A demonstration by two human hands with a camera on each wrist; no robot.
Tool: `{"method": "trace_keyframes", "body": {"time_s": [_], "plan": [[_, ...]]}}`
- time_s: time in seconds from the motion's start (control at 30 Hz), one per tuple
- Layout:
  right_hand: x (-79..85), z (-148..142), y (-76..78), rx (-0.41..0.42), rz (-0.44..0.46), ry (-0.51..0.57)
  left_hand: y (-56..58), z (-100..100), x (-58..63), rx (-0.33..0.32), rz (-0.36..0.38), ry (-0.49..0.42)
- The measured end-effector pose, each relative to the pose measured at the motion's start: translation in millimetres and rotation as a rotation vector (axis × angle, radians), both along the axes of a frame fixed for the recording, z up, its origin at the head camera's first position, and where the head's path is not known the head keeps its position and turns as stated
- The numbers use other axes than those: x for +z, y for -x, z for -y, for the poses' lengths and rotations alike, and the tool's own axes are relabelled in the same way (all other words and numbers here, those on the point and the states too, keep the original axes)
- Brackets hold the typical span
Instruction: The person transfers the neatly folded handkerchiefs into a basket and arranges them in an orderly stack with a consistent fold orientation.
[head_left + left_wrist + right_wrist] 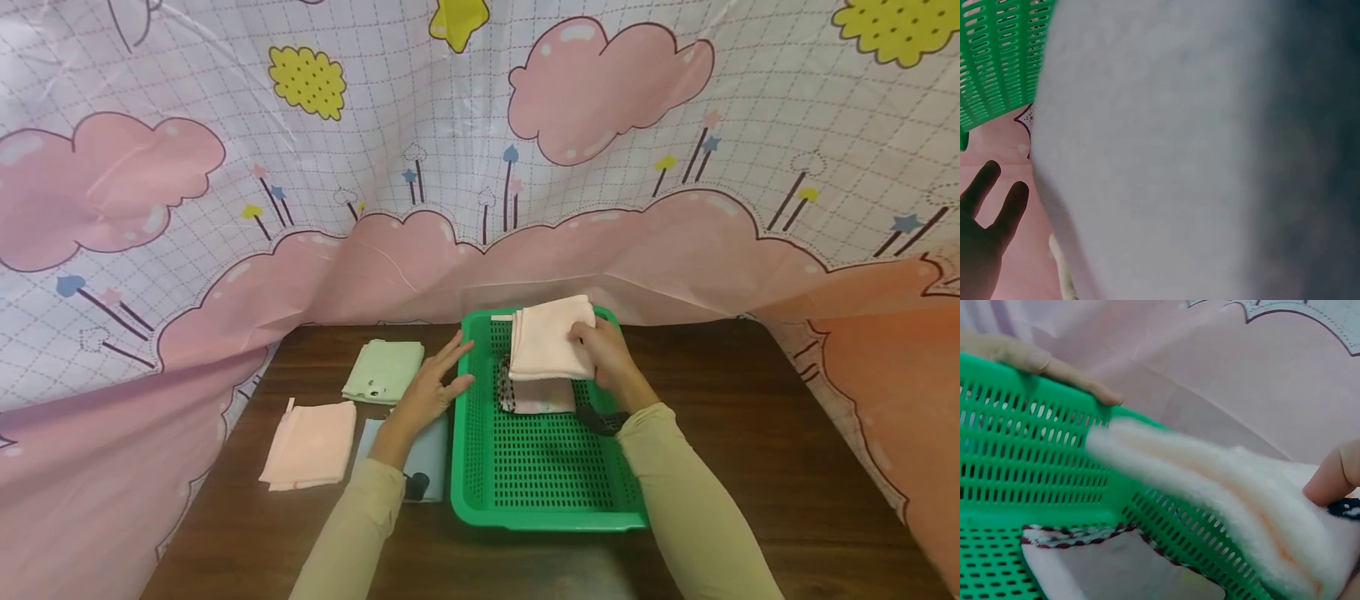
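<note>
My right hand (606, 357) pinches a folded cream-pink towel (551, 340) by its right side, thumb on top, above the back part of a green plastic basket (551, 521). Beneath it in the basket lies another folded towel (1141, 569), pale with a dark-patterned edge, partly hidden in the head view. My left hand (429, 390) hovers with spread, straight fingers by the basket's left rim; in the right wrist view its fingers (1079, 378) appear along the rim. Whether they touch it I cannot tell.
Left of the basket lie a folded green towel (386, 371), a pink towel (311, 443) and a blue towel (431, 446), partly behind my left arm. Everything stands on a dark wooden table (720, 467). A patterned sheet (412, 275) hangs behind.
</note>
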State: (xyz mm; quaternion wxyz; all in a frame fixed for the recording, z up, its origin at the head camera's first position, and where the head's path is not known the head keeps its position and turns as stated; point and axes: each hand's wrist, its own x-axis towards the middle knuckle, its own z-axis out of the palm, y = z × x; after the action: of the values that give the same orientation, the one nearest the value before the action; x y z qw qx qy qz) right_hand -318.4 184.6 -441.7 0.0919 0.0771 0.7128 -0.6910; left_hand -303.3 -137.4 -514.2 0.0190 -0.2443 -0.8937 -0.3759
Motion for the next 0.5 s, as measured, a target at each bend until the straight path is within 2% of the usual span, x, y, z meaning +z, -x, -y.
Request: {"method": "trace_keyframes", "body": {"time_s": [0.33,0.5], "plan": [[-2.4,3.2,-2.4,0.066,0.027,-0.008,1.2,-0.7,-1.0,0.001,-0.007,-0.008],[-6.1,5.2,-1.1,0.118,0.047,0.022,0.7,-1.0,-1.7,0.004,-0.006,-0.016]]}}
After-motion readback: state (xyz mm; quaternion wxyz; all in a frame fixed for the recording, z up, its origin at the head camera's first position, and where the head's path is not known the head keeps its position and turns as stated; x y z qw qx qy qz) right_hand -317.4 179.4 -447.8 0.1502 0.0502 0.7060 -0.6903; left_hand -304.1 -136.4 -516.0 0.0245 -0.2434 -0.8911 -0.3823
